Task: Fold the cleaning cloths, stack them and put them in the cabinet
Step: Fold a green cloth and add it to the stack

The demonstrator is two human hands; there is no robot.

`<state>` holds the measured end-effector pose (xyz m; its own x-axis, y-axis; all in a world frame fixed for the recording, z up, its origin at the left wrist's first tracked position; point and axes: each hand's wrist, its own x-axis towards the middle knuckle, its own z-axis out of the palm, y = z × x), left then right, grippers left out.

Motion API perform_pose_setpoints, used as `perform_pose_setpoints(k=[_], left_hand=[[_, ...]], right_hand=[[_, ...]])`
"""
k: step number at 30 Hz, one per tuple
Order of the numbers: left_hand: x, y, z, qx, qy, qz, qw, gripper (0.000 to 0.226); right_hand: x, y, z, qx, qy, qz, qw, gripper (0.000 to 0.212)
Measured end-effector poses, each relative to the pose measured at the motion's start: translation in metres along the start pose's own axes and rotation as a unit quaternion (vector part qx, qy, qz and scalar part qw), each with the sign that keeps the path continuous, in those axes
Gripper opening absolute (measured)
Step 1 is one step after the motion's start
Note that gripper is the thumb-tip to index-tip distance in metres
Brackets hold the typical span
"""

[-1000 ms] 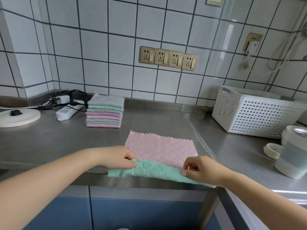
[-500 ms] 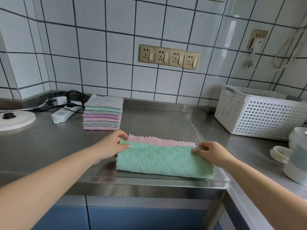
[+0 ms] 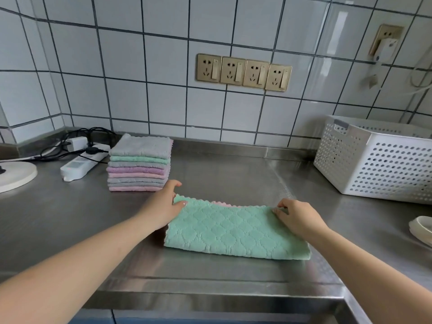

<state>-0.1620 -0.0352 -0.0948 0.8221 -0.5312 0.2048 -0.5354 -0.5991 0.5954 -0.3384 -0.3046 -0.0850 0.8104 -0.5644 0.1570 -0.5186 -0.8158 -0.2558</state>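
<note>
Both forearms reach in from the near edge over the steel counter (image 3: 222,174), angled toward each other. The left hand (image 3: 167,204) lies at the far-left corner of the green cloth (image 3: 233,232), thumb pressed on top of the cloth and the other fingers curled round its edge, pinching it. The right hand (image 3: 295,217) rests at the far-right corner, fingertips bunched together and pinching the edge. The cloth lies folded near the counter's near edge, a pink sliver showing along its far side. A stack of folded cloths (image 3: 139,163) sits far left; a white perforated basket (image 3: 376,160) stands far right.
</note>
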Motion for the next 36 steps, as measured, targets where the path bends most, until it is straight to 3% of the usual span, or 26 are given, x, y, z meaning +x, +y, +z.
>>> perform_pose_setpoints(k=[9, 16, 22, 29, 36], left_hand=[[0.018, 0.001, 0.008, 0.073, 0.018, 0.035, 0.997, 0.056], [0.024, 0.000, 0.014, 0.109, -0.010, 0.031, 0.993, 0.058], [0.024, 0.016, 0.008, 0.158, 0.013, 0.069, 0.985, 0.047], [-0.001, 0.061, 0.057, 0.152, -0.110, 0.158, 0.970, 0.039], [-0.015, 0.044, 0.064, 0.234, -0.143, 0.113, 0.955, 0.053]], right_hand=[[0.013, 0.003, 0.006, 0.002, 0.022, 0.003, 1.000, 0.021], [0.019, 0.004, 0.011, -0.012, 0.022, 0.027, 0.999, 0.023], [0.012, -0.022, 0.008, -0.033, 0.056, -0.017, 0.998, 0.039], [-0.014, -0.099, 0.039, -0.039, -0.094, -0.103, 0.989, 0.041], [-0.029, -0.077, 0.048, -0.076, -0.111, -0.079, 0.988, 0.064]])
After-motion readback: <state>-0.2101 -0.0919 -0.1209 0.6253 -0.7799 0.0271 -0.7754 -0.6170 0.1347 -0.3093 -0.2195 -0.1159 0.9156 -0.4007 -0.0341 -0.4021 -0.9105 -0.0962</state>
